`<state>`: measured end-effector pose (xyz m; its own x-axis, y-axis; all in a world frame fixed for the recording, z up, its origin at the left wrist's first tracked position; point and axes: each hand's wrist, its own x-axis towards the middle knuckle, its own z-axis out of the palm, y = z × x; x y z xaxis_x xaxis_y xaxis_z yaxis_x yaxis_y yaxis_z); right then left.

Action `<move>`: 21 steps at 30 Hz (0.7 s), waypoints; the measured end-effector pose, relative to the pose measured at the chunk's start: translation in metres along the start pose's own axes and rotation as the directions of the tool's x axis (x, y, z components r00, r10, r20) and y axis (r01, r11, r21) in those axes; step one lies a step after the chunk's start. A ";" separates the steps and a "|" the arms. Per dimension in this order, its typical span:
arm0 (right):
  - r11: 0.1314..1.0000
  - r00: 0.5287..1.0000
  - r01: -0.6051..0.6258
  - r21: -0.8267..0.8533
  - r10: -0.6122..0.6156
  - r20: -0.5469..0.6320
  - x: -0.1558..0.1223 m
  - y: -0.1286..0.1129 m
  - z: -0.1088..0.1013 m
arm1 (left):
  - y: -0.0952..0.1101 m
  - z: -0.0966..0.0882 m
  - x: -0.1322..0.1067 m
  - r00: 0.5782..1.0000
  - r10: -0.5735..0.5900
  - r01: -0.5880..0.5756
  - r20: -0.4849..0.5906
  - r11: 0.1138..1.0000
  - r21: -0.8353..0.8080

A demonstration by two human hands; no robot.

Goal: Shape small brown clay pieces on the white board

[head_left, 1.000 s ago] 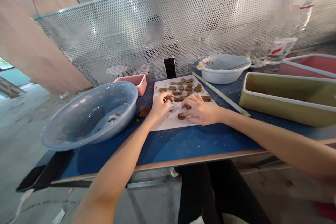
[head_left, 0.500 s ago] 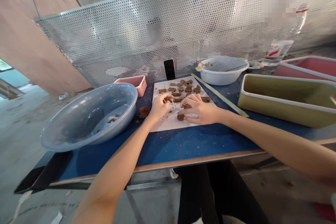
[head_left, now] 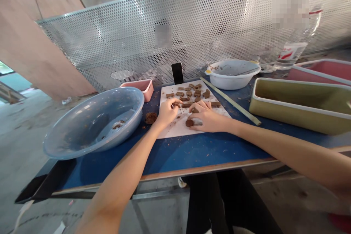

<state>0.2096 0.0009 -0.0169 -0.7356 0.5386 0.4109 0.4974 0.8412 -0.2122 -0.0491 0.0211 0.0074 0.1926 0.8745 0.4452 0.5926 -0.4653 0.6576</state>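
Observation:
A white board (head_left: 171,129) on the blue table carries several small brown clay-like pieces, some bone-shaped, in rough rows. At its left side my left hand (head_left: 168,111) has curled fingers closed around a brown piece (head_left: 176,105), partly hidden by them. My right hand (head_left: 210,117) rests low over the board, fingers bent and apart. Its thumb side is against a round brown lump (head_left: 189,123), and another brown piece (head_left: 195,110) shows under the fingers. Just left of the board sits a crumbly brown clump (head_left: 150,117).
A large blue basin (head_left: 93,124) stands left, with a small pink container (head_left: 146,89) behind it. A phone (head_left: 177,73) leans at the back. Right are a pale stick (head_left: 233,102), a white basin (head_left: 230,80), a green trough (head_left: 287,111), a pink trough (head_left: 326,71) and a bottle (head_left: 292,51).
My right thumb and fingers have spread slightly wider beside the round lump. My left hand stays nearly in place, and the view has shifted a little.

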 end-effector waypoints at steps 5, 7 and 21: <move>0.995 0.997 -0.070 0.064 0.071 -0.017 0.002 -0.006 0.005 | -0.002 0.000 0.000 1.000 0.015 -0.015 0.008 1.000 -0.018; 0.995 0.997 -0.070 0.073 0.072 -0.025 0.002 -0.008 0.006 | -0.001 0.001 0.000 1.000 0.017 -0.016 0.006 1.000 -0.016; 1.000 0.930 0.021 -0.010 -0.024 -0.368 -0.001 -0.014 -0.016 | 0.000 0.000 0.001 1.000 -0.015 0.017 0.026 0.996 -0.089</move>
<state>0.2100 -0.0122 -0.0002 -0.5262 0.4629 0.7133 0.4862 0.8520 -0.1942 -0.0486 0.0221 0.0081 0.2037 0.8846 0.4196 0.5239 -0.4605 0.7166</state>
